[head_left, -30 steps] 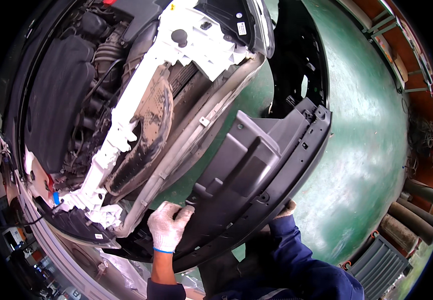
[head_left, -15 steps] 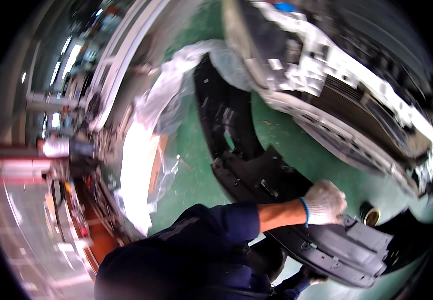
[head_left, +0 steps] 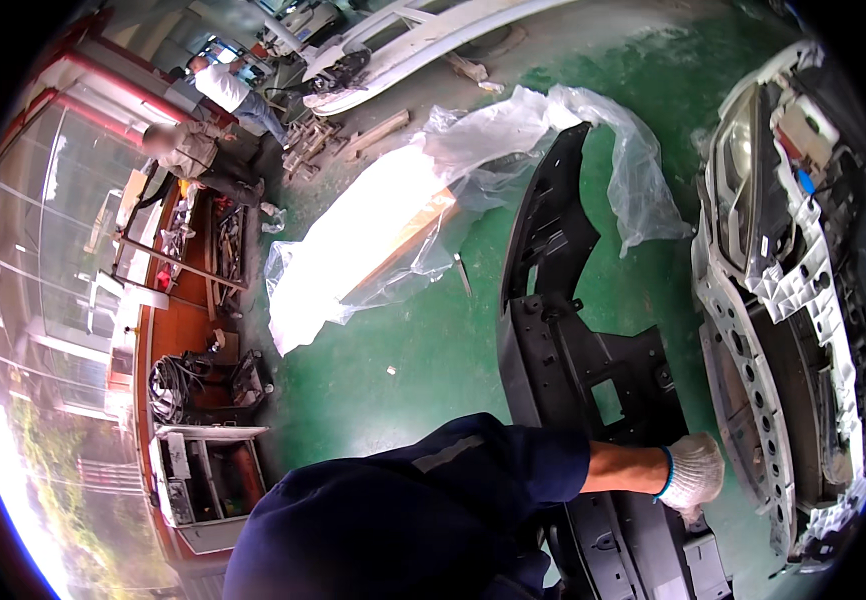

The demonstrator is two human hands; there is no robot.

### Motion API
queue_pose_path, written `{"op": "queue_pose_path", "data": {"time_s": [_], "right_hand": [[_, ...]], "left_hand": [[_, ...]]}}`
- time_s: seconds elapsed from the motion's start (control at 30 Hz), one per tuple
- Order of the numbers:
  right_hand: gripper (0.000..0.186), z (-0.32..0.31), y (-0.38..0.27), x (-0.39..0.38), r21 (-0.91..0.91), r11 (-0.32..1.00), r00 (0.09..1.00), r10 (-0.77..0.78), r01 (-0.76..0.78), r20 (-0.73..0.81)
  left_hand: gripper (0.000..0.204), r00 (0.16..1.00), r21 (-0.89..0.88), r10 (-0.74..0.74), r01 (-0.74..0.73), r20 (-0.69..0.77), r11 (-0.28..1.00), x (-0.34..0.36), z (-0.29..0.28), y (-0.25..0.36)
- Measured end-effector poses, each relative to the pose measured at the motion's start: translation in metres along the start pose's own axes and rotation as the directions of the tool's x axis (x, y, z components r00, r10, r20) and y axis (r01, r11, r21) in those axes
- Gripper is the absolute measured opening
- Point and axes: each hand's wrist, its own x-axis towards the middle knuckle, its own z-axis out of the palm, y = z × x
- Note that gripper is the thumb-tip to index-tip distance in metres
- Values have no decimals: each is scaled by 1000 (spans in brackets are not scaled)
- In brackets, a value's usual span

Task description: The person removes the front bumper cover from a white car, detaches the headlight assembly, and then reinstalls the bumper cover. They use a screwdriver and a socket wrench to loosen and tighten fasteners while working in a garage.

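A long black plastic bumper cover [head_left: 538,350] stretches from the upper middle to the lower edge of the head view, with slots, holes and one square opening in it. My left hand [head_left: 695,472], in a white knit glove with a blue-green cuff edge, is closed over the bumper's right-hand edge, its fingers bent down around it. The fingertips are partly hidden. My navy sleeve [head_left: 543,465] crosses the bumper and covers part of it. My right hand is out of view.
A car front [head_left: 773,300] with its frame exposed stands close on the right. White plastic wrapping [head_left: 383,215] lies on the green floor beside a metal tool [head_left: 463,273]. On the left are a cluttered workbench [head_left: 183,330] and two people, one in a brown jacket [head_left: 188,150].
The view has turned, and the bumper now runs more upright in it. My left hand still grips its edge. My right hand, seen low before, has dropped out of view.
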Motion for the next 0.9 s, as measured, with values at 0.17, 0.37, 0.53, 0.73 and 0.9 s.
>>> {"op": "queue_pose_path", "data": {"time_s": [0.17,0.37,0.53,0.73,0.9], "right_hand": [[63,66,6,-22,-115,993,969,65,-38,239],[62,148,24,-75,-269,963,878,141,-15,457],[61,211,75,-140,-394,917,780,203,60,591],[61,265,173,-233,-520,844,697,293,132,654],[60,267,249,-326,-603,773,664,348,195,662]], "left_hand": [[51,992,2,-62,62,-112,998,-85,-36,18],[51,961,1,-77,81,-266,997,-197,-98,21],[48,914,-38,-165,163,-371,986,-307,-136,-4],[53,846,-99,-218,194,-488,976,-477,-150,-55],[50,770,-200,-304,230,-561,952,-620,-143,-101]]}}
